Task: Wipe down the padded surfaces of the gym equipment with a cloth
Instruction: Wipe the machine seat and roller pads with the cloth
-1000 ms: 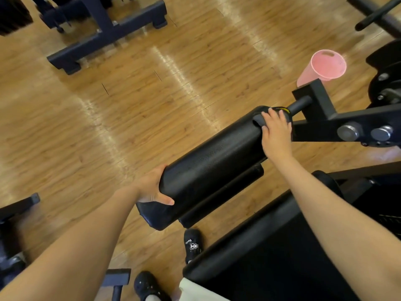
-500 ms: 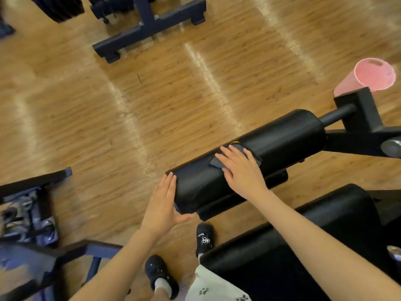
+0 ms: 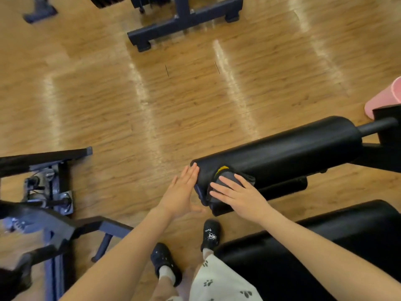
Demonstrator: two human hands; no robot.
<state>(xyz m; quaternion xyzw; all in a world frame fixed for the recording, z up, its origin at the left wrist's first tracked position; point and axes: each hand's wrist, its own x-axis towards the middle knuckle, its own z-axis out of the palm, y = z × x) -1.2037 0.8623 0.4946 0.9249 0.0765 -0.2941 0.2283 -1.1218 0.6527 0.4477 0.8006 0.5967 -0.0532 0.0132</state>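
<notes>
The wipe of the roller pad (image 3: 282, 148) was at its near left end: the right hand (image 3: 240, 197) pressed a folded dark cloth (image 3: 230, 181) onto the pad with fingers straight and spread, while the left hand (image 3: 181, 192) lay flat and open against the pad's end cap, apparently bracing it. A yellow sliver showed at the cloth's far edge. The next move would call for turning the stroke back along the roller, or shifting to the wide bench pad (image 3: 325, 246) near right. The shoe (image 3: 210, 234) carried small white writing and a motif, too blurred to read.
</notes>
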